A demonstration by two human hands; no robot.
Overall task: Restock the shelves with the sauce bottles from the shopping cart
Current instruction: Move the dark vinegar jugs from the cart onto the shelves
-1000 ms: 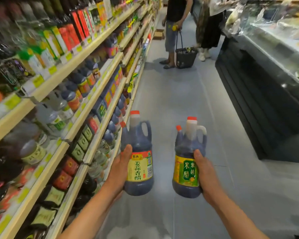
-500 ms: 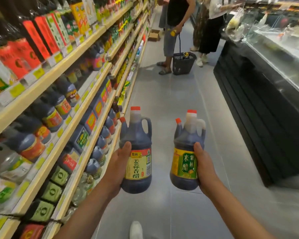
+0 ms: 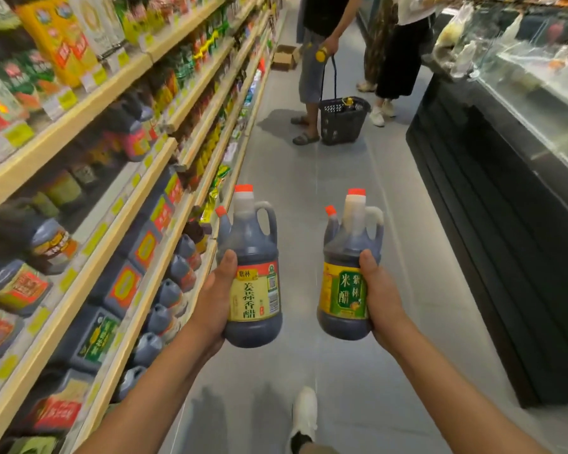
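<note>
My left hand grips a dark vinegar bottle with a cream and red label, upright, red cap on top. My right hand grips a second dark bottle with a yellow and green label, also upright with a red cap and a pale handle. Both bottles are held out in front of me over the aisle floor, apart from each other. The wooden shelves run along my left, packed with similar dark bottles and jugs. The shopping cart is not in view.
Two people stand ahead in the aisle; one holds a dark shopping basket resting on the floor. A black glass-topped counter lines the right side. A cardboard box lies far down by the shelves. My white shoe steps on the grey floor.
I have walked forward down the aisle: the shelves slide past on the left and the people ahead are nearer. Both hands keep their bottles, held steady.
</note>
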